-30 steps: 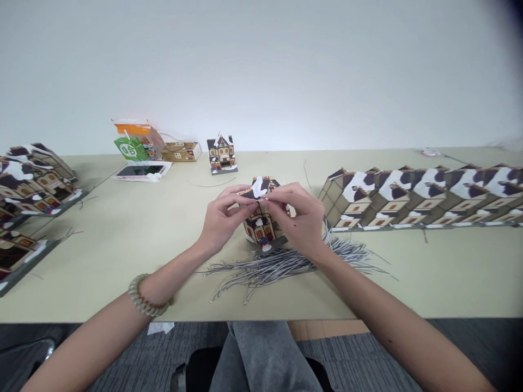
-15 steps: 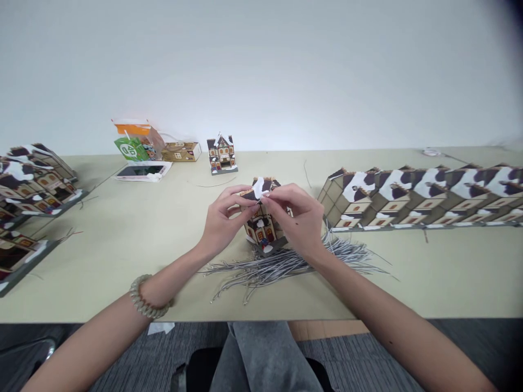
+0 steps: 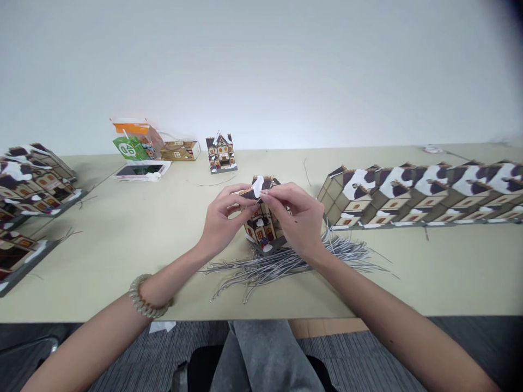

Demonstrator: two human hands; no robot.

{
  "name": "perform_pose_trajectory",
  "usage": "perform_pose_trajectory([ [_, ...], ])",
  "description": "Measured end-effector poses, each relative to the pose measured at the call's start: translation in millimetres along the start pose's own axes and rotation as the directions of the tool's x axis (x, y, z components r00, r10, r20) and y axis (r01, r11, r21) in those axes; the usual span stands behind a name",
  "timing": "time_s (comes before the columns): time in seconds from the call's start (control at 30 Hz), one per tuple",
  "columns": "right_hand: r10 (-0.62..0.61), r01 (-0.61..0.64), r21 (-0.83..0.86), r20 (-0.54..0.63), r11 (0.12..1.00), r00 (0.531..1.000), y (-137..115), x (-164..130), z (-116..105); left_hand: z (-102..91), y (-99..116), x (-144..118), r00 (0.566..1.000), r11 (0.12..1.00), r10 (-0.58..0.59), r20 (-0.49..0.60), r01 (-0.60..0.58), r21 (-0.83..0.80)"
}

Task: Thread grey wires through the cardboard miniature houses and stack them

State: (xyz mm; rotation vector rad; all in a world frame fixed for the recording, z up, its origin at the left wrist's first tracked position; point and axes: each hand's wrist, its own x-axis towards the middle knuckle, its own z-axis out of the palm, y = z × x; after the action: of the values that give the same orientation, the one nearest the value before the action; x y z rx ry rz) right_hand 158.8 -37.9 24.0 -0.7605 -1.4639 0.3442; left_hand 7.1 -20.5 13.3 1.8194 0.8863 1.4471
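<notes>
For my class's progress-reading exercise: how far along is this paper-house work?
Done: a long row of houses lies on the table at right. In hand: the left hand and right hand pinch the roof of one paper house. Left: a pile of grey strings, and the house stacks at left.

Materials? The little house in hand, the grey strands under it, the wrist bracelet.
House: looks like printed cardboard, matte; flat folded panels and sharp creases, like the row of houses beside it. Both hands, left and right, pinch at its roof.
Strands: thin silvery-grey cords, possibly metallic string or wire; too fine to tell.
Bracelet: coiled, pale, slightly glossy, probably plastic.
</notes>
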Motion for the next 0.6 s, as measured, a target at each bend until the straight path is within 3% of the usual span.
perform_pose_trajectory([
  [0.6, -0.024, 0.025, -0.025, 0.016, 0.999, 1.000, 2.5, 2.1, -2.3, -0.4, 0.5, 0.3, 1.000, 1.000, 0.001, 0.009, -0.001, -0.005],
])
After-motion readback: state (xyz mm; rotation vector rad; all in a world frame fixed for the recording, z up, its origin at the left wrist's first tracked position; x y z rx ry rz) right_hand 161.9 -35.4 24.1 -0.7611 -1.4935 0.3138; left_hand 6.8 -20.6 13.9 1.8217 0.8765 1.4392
